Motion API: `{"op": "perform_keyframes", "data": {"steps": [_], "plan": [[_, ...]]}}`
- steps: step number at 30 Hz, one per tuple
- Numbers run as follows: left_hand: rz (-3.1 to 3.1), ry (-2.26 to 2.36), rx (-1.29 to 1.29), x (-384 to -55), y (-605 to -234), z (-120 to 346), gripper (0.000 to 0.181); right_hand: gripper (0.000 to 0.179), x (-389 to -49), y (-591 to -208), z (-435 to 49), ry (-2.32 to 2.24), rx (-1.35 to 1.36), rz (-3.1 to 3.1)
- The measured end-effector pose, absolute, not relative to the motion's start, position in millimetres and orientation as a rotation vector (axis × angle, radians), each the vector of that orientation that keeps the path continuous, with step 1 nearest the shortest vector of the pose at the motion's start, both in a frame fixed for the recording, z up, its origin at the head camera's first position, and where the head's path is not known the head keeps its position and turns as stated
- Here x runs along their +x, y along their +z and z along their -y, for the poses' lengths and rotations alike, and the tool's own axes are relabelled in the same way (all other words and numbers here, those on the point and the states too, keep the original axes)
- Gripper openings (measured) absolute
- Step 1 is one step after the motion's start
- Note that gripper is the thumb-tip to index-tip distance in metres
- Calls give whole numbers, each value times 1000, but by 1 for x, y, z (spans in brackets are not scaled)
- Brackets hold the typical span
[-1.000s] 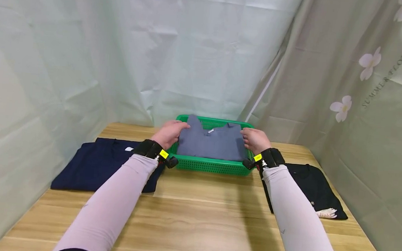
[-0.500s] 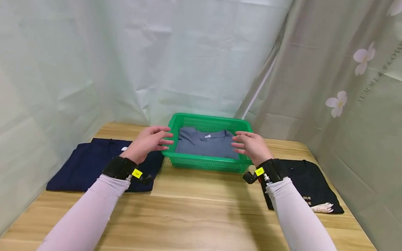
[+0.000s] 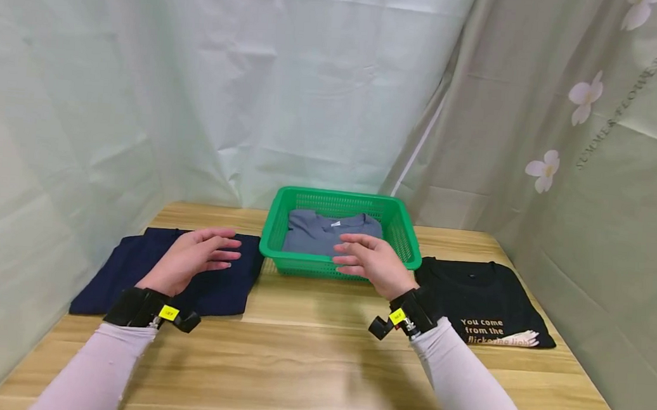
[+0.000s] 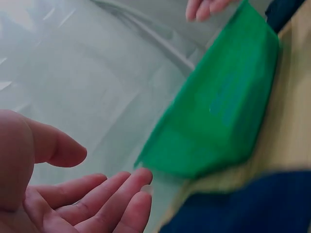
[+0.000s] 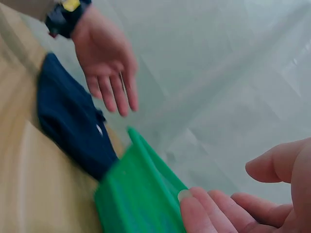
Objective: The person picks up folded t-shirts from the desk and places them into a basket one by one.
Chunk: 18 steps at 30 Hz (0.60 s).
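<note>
A grey-blue folded shirt [image 3: 310,232] with a white neck label lies inside the green plastic basket [image 3: 284,264]. My left hand [image 3: 196,256] is raised over the navy folded garment [image 3: 219,289], fingers extended and holding nothing. In front of the basket's right half, my right hand [image 3: 373,262] overlaps its front rim in the head view, fingers relaxed and nothing in them. The left wrist view shows the left hand's palm [image 4: 92,204] with thumb apart from the fingers. In the right wrist view the right fingertips [image 5: 194,206] overlap the basket rim [image 5: 155,170].
A black folded T-shirt [image 3: 471,291] with printed lettering lies right of the basket. Everything rests on a wooden table [image 3: 271,366]. Pale curtains [image 3: 325,90] hang behind and along both sides, close to the table edges.
Both hands have let go of the grey-blue shirt, which now lies lower in the basket. The left hand has moved left and nearer; the right hand has drawn back toward the front.
</note>
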<state>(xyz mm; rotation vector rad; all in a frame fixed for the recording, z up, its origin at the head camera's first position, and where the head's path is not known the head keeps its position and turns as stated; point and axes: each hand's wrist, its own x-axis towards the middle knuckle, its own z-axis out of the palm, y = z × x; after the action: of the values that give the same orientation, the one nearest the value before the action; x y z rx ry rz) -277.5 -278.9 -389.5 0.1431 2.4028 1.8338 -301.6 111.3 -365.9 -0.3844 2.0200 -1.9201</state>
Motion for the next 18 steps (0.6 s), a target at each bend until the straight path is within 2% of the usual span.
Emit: {"op": "perform_keyframes", "data": {"steps": [7, 12, 18], "plan": [[-2539, 1705, 65, -263, -411, 339, 59, 45, -280, -382, -70, -1849, -458, -1928], [-2661, 1589, -27, -254, -411, 387, 62, 45, -273, -407, -35, -1801, -456, -1916], [-3034, 1221, -292, -248, -405, 427, 64, 44, -268, -439, 0, -1773, -379, -1935]]}}
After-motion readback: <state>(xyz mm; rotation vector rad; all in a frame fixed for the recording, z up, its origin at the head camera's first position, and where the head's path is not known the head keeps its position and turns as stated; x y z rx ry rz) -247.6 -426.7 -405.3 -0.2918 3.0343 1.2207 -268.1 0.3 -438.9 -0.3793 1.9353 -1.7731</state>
